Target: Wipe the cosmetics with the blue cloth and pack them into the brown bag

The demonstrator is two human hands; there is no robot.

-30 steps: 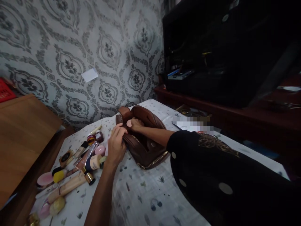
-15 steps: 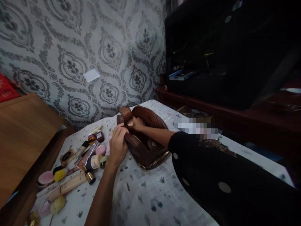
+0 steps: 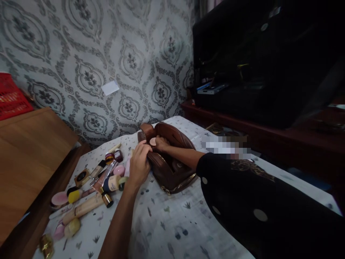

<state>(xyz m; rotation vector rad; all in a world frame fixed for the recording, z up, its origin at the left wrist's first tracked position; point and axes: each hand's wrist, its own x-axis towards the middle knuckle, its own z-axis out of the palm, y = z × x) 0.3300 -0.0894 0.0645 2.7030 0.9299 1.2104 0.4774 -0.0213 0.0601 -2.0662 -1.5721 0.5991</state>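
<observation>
Head view: right hand (image 3: 162, 144), still inside the mouth of the brown bag (image 3: 164, 171), pinches a pale pink disc (image 3: 153, 141); its face shows fuller than half a second ago, so re-angled, not released. Left hand (image 3: 139, 162) grips the bag's left rim. Cosmetics (image 3: 111, 183) crowd left of the bag, pixelated flat item (image 3: 226, 147) right. Right forearm (image 3: 184, 157) and bag wall hide most of the interior.

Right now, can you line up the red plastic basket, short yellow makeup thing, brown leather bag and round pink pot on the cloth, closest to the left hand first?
1. Brown leather bag: touching the left hand, on its right.
2. Round pink pot: just left of the hand.
3. Short yellow makeup thing: farther left.
4. Red plastic basket: far left edge.
</observation>
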